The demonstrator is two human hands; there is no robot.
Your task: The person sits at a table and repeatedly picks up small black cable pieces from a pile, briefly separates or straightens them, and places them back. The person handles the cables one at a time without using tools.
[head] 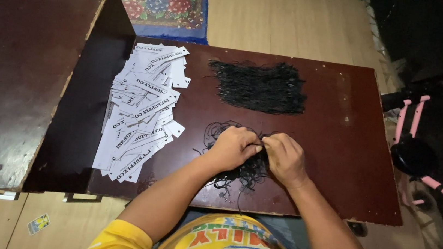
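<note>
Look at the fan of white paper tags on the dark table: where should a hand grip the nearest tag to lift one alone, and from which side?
Probably the free corner of the nearest tag, approached from the near table edge. The white tags overlap like shingles, so only that end lies uncovered; a pinch there should slide one out. Both the left hand and right hand are busy in the black strings.
</note>
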